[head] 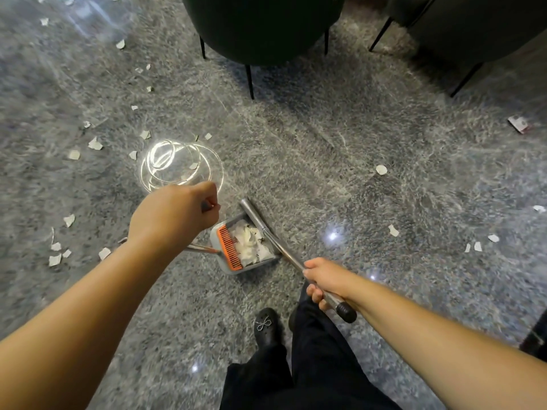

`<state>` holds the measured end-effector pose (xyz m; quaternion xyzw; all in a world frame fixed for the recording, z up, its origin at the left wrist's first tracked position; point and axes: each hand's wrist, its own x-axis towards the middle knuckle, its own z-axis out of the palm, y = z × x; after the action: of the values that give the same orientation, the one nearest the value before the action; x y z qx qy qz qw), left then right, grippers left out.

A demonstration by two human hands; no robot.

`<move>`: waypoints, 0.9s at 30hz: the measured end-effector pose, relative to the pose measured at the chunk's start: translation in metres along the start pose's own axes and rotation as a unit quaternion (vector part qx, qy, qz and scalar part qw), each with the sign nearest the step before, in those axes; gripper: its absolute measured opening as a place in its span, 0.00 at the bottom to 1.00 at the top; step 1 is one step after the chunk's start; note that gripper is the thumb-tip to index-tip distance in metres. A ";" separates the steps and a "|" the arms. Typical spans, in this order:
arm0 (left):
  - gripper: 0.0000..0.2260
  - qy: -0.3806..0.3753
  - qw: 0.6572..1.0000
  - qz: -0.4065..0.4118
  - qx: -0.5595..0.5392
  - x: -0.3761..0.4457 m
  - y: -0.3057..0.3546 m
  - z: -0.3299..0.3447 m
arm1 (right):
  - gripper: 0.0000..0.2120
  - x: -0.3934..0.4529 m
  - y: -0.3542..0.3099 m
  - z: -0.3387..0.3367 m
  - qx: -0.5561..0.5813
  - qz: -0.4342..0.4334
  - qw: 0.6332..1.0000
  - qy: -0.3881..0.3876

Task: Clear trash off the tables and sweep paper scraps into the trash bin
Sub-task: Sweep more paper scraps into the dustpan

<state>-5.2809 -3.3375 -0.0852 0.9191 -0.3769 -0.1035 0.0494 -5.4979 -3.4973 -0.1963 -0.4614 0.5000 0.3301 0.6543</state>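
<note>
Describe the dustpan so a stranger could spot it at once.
Start from the dark chair at the top and come straight down the grey floor to between the two hands. The dustpan sits there, grey and holding white scraps. Its orange comb sets it apart; nothing else on the floor is orange.

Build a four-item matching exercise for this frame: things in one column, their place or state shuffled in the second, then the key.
Things
1. left hand
2. right hand
3. orange comb
4. small printed card

Places or states
A. lies on the floor at the far right, apart from the rest
B. grips a metal handle with a black end cap
C. sits along one edge of the dustpan, beside the white paper scraps
D. fist closed on the top of a thin handle above the dustpan

Pairs: 1-D, 2-B, 3-C, 4-A
</note>
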 end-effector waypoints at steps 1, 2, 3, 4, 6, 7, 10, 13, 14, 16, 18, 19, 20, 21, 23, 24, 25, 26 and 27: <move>0.05 0.005 1.000 0.001 -0.004 -0.001 -0.002 0.000 | 0.17 -0.002 0.001 0.002 0.003 -0.001 1.000 0.000; 0.05 0.007 1.000 0.002 -0.006 -0.002 -0.004 0.001 | 0.18 -0.005 0.003 0.003 0.004 -0.002 1.000 0.001; 0.05 0.007 1.000 0.002 -0.007 -0.002 -0.004 0.002 | 0.18 -0.009 0.005 0.003 0.004 -0.004 1.000 0.001; 0.05 0.004 1.000 0.001 -0.009 -0.002 -0.005 0.002 | 0.18 -0.011 0.008 0.003 0.005 -0.005 1.000 0.002; 0.04 -0.003 1.000 -0.004 -0.016 -0.004 -0.007 0.001 | 0.18 -0.018 0.013 0.001 0.015 -0.004 1.000 0.010; 0.04 -0.006 1.000 -0.007 -0.024 -0.006 -0.010 -0.001 | 0.18 -0.022 0.015 -0.001 0.024 -0.005 1.000 0.013; 0.03 -0.003 0.998 -0.011 -0.057 -0.013 -0.023 -0.004 | 0.16 -0.035 0.023 -0.007 0.057 -0.007 0.998 0.014; 0.03 0.002 0.998 -0.015 -0.066 -0.019 -0.027 -0.006 | 0.15 -0.050 0.031 -0.014 0.087 -0.019 0.996 0.018; 0.04 0.001 0.998 -0.013 -0.065 -0.019 -0.026 -0.006 | 0.15 -0.054 0.033 -0.016 0.096 -0.023 0.995 0.023; 0.04 0.001 0.998 -0.004 -0.061 -0.018 -0.021 -0.006 | 0.16 -0.063 0.037 -0.021 0.117 -0.032 0.992 0.032; 0.04 0.005 0.998 -0.002 -0.062 -0.016 -0.016 -0.006 | 0.16 -0.068 0.038 -0.024 0.126 -0.043 0.990 0.039; 0.04 0.006 0.998 0.001 -0.065 -0.014 -0.012 -0.005 | 0.16 -0.072 0.038 -0.027 0.131 -0.051 0.989 0.044; 0.04 0.007 0.997 0.007 -0.071 -0.012 -0.007 -0.005 | 0.16 -0.076 0.039 -0.030 0.136 -0.060 0.988 0.052; 0.04 0.011 0.997 0.011 -0.078 -0.009 -0.002 -0.005 | 0.16 -0.078 0.039 -0.034 0.139 -0.069 0.986 0.062; 0.04 0.016 0.995 0.014 -0.097 -0.002 0.008 -0.004 | 0.16 -0.081 0.041 -0.043 0.150 -0.085 0.982 0.082; 0.04 0.016 0.994 0.011 -0.105 0.002 0.014 -0.004 | 0.16 -0.082 0.042 -0.048 0.156 -0.091 0.979 0.090; 0.04 0.014 0.994 0.009 -0.110 0.007 0.021 -0.004 | 0.16 -0.083 0.042 -0.055 0.162 -0.096 0.977 0.097; 0.04 0.013 0.994 0.008 -0.113 0.012 0.029 -0.003 | 0.16 -0.084 0.043 -0.063 0.168 -0.100 0.975 0.103; 0.03 0.013 0.993 0.007 -0.114 0.016 0.037 -0.003 | 0.16 -0.085 0.044 -0.071 0.174 -0.103 0.973 0.109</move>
<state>-5.2942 -3.3753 -0.0784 0.9061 -0.3682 -0.1337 0.1596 -5.5858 -3.5455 -0.1320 -0.4224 0.5683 0.1164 0.6964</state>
